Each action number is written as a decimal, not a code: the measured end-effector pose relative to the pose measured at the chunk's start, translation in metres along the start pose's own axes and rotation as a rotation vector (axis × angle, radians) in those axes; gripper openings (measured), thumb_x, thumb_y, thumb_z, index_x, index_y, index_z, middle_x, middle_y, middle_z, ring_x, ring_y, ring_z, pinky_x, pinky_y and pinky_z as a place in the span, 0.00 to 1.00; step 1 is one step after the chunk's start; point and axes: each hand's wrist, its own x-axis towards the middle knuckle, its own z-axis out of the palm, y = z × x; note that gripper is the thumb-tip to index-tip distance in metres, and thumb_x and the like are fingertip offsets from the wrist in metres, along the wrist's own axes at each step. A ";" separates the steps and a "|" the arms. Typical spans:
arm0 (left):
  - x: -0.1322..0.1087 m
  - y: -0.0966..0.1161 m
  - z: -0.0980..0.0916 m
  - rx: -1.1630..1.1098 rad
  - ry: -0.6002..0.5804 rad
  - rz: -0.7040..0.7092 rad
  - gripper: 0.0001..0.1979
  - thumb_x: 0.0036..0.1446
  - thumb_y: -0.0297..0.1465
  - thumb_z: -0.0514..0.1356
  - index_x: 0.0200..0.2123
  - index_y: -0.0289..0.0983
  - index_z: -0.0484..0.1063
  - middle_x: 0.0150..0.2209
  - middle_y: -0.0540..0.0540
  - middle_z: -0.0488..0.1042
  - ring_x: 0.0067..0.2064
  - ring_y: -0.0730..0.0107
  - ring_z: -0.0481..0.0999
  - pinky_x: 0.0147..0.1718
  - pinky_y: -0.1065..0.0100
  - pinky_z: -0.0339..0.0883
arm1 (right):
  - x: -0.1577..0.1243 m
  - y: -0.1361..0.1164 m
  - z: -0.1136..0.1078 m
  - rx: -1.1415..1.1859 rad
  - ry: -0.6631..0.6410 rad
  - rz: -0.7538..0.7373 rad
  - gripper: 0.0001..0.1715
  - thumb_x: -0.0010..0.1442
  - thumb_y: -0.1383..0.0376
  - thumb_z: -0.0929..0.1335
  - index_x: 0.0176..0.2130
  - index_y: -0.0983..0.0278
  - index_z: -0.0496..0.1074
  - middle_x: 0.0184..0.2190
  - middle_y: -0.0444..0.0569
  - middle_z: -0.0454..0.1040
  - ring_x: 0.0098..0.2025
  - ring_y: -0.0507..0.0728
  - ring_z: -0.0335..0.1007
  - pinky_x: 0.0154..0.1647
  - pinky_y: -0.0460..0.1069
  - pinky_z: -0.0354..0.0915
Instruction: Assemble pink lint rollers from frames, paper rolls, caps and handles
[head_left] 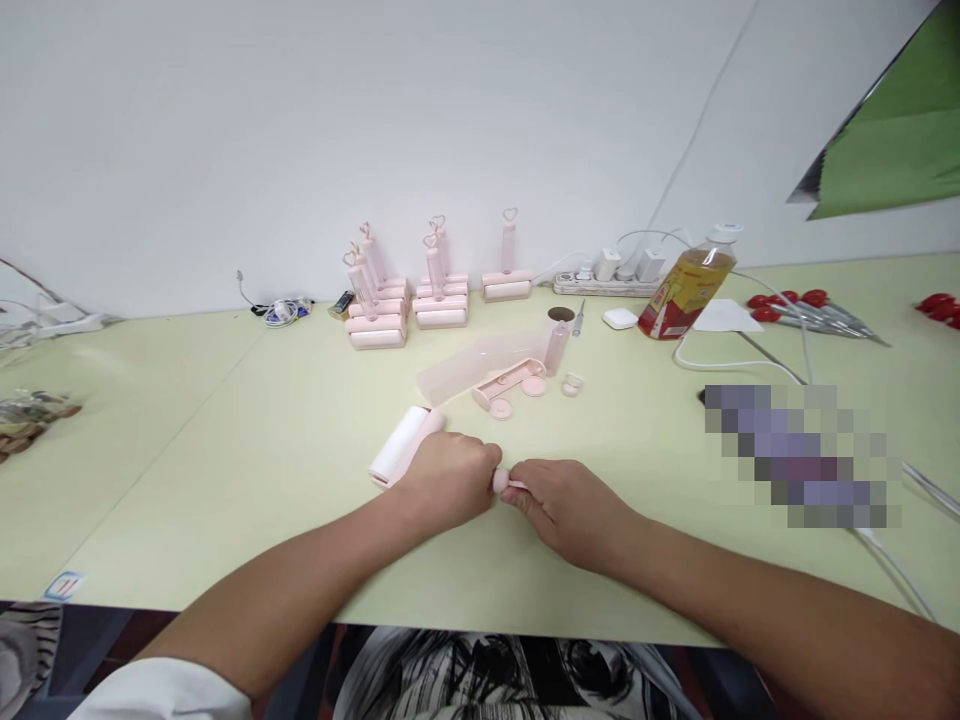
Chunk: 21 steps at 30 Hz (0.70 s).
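Observation:
My left hand is closed in a fist round the handle of a pink lint roller, whose white roll sticks out on its far left side. The handle itself is hidden in the fist. From the near side of the fist a pale pink end cap shows. My right hand is closed in a pinch on the loop of this cap, which is mostly covered by the fingers. Beyond my hands lie loose pink parts: an open roller shell, round discs, a clear pink handle tube and another small cap.
Several lint rollers with upright heart-topped handles stand along the wall. A translucent pink sheet, a screwdriver, a power strip, a drink bottle, a blurred-out device and red-handled tools are also on the table.

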 end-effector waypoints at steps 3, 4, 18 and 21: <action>-0.002 0.001 -0.002 0.003 0.013 -0.003 0.10 0.52 0.36 0.59 0.23 0.38 0.69 0.22 0.46 0.74 0.25 0.64 0.74 0.23 0.65 0.52 | -0.002 0.001 0.005 0.017 0.062 -0.023 0.16 0.67 0.65 0.58 0.29 0.63 0.65 0.25 0.49 0.72 0.27 0.55 0.66 0.29 0.48 0.56; -0.002 0.002 -0.002 0.004 0.013 -0.001 0.10 0.52 0.36 0.59 0.23 0.37 0.70 0.22 0.46 0.74 0.26 0.63 0.74 0.23 0.65 0.53 | -0.003 0.001 0.007 0.018 0.077 -0.027 0.16 0.67 0.64 0.57 0.29 0.63 0.65 0.25 0.49 0.72 0.27 0.55 0.66 0.29 0.48 0.56; 0.006 0.004 0.000 0.077 0.015 0.075 0.04 0.52 0.28 0.56 0.29 0.36 0.71 0.26 0.42 0.74 0.29 0.57 0.74 0.26 0.62 0.58 | 0.005 0.001 -0.008 0.143 -0.067 0.142 0.21 0.66 0.58 0.59 0.24 0.62 0.60 0.21 0.46 0.67 0.23 0.53 0.59 0.25 0.48 0.51; 0.007 0.009 -0.001 0.053 0.026 0.108 0.04 0.53 0.26 0.56 0.31 0.36 0.70 0.27 0.43 0.73 0.30 0.60 0.73 0.29 0.62 0.60 | 0.006 0.003 -0.011 0.280 -0.109 0.169 0.19 0.65 0.59 0.61 0.24 0.63 0.61 0.21 0.43 0.67 0.23 0.51 0.58 0.24 0.47 0.51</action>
